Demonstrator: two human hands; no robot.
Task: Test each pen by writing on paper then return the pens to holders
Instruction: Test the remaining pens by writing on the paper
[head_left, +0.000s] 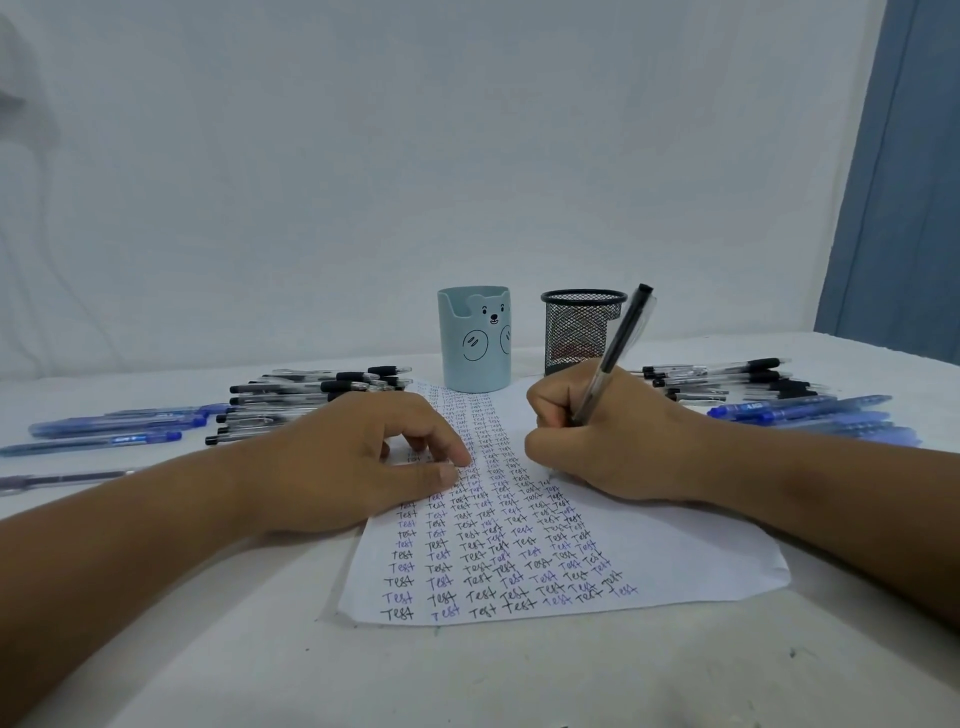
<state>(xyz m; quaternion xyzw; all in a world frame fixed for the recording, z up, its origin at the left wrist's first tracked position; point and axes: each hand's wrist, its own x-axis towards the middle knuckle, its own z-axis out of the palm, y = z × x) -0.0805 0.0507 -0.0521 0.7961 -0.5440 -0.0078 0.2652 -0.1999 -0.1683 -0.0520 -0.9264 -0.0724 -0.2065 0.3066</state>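
A black pen (615, 349) is gripped by the right hand (602, 436), fingers curled tightly round the barrel, right of centre frame; the tip is hidden behind the fingers. The paper (691, 551), centre frame and covered with columns of "Test", is pressed by the left hand (358, 462), fingers loosely bent and holding nothing. The writing step is judged in hand. Next, the pen is to be dropped upright into the mesh holder (582, 327) or bear holder (475, 340), both apparently empty.

Pale blue bear-face holder (475, 343), black mesh holder (581, 330), white paper (691, 551) with black and blue "Test" columns, blue pens (111, 423) far left
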